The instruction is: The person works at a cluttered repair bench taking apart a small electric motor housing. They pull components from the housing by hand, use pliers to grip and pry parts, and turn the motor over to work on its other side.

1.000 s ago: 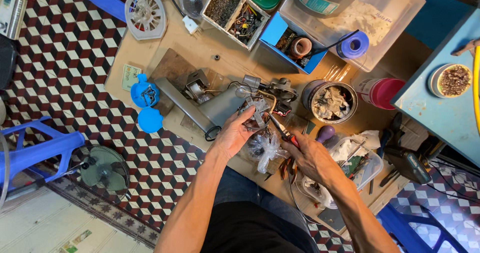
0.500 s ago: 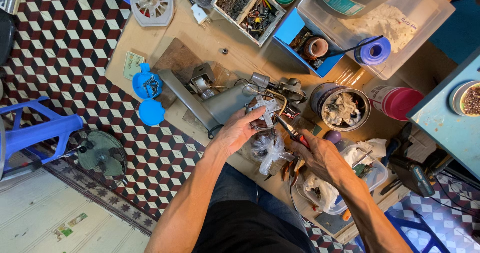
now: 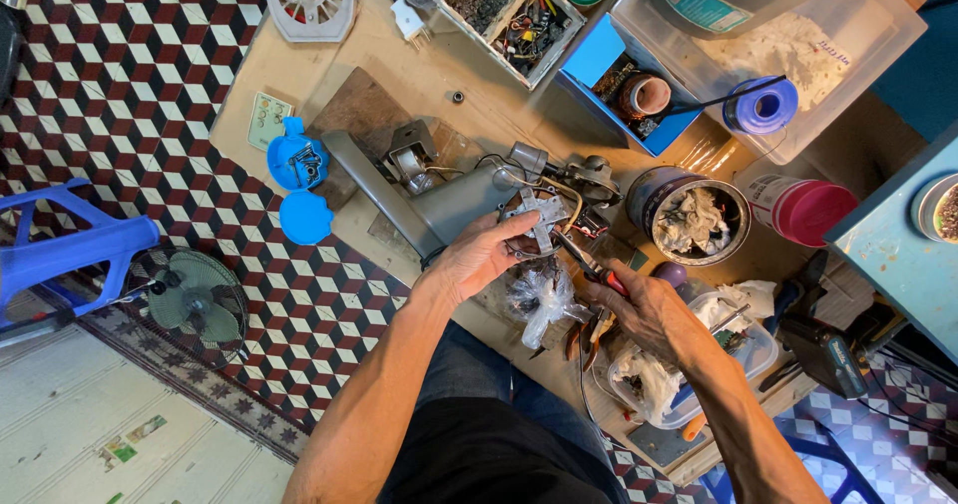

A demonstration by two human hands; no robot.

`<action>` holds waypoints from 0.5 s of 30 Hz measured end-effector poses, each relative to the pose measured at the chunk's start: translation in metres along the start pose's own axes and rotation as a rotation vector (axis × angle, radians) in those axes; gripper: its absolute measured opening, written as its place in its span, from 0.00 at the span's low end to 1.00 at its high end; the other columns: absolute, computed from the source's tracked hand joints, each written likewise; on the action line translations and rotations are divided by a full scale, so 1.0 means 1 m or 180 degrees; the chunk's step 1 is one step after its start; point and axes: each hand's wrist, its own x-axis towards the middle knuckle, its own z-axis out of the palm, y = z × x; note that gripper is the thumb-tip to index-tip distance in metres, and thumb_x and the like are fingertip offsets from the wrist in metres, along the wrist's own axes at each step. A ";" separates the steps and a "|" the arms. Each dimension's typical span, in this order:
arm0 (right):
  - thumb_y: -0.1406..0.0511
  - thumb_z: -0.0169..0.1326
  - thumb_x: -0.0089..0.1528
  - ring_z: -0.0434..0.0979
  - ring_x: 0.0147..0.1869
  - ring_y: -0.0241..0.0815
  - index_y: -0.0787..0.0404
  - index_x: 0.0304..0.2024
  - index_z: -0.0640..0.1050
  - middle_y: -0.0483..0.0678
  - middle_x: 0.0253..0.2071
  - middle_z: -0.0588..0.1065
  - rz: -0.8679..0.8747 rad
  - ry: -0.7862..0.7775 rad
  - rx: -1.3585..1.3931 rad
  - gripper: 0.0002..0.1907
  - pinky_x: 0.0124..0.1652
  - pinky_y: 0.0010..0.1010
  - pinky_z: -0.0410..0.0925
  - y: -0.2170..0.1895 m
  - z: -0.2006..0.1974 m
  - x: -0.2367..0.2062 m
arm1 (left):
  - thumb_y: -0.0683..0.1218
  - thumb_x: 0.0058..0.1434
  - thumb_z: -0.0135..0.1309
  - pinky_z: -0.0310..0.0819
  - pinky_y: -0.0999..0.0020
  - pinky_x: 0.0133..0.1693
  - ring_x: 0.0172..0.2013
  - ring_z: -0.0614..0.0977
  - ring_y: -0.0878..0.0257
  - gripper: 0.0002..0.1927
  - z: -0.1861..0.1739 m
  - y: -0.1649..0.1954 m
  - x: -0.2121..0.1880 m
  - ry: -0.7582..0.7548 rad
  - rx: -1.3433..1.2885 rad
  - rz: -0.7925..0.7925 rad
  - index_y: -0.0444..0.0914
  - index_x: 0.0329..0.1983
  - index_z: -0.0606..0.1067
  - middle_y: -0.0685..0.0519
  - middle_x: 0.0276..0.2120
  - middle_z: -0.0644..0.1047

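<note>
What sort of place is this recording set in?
Probably a small repair workshop for electric fans. The left hand steadies a bare fan motor, the right hand holds red-handled pliers, and trays of small parts crowd the workbench.

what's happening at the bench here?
A person is working on a small motor at the end of a grey fan housing on a cluttered wooden bench. The left hand grips the motor; the right hand holds red-handled pliers with the tip at it.
</note>
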 end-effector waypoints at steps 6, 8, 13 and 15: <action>0.53 0.49 0.67 0.78 0.27 0.53 0.57 0.55 0.73 0.60 0.25 0.77 0.0189 0.0144 -0.0298 0.20 0.32 0.44 0.69 0.004 0.005 0.003 | 0.46 0.58 0.64 0.74 0.53 0.60 0.53 0.80 0.59 0.33 -0.001 0.000 0.001 -0.0045 -0.0019 -0.0043 0.30 0.62 0.63 0.47 0.54 0.76; 0.53 0.49 0.66 0.79 0.28 0.52 0.57 0.58 0.72 0.60 0.25 0.77 0.0199 0.0161 -0.0305 0.22 0.32 0.43 0.70 0.008 0.006 0.004 | 0.46 0.59 0.64 0.74 0.53 0.60 0.53 0.80 0.59 0.33 -0.002 0.001 0.001 -0.0064 -0.0006 -0.0038 0.30 0.62 0.63 0.47 0.53 0.76; 0.54 0.51 0.67 0.79 0.31 0.50 0.60 0.59 0.71 0.58 0.29 0.77 -0.0290 0.0342 -0.0196 0.23 0.32 0.42 0.71 0.010 0.004 0.005 | 0.45 0.57 0.65 0.74 0.54 0.60 0.52 0.79 0.58 0.35 -0.005 0.002 0.003 -0.0064 -0.0029 -0.0123 0.31 0.63 0.63 0.48 0.52 0.76; 0.55 0.50 0.66 0.78 0.29 0.51 0.55 0.58 0.73 0.57 0.26 0.77 0.0150 0.0112 -0.0181 0.20 0.31 0.43 0.70 0.007 0.001 0.003 | 0.44 0.56 0.66 0.74 0.54 0.60 0.52 0.79 0.58 0.36 -0.007 0.002 0.004 -0.0050 -0.0053 -0.0139 0.30 0.64 0.62 0.47 0.52 0.76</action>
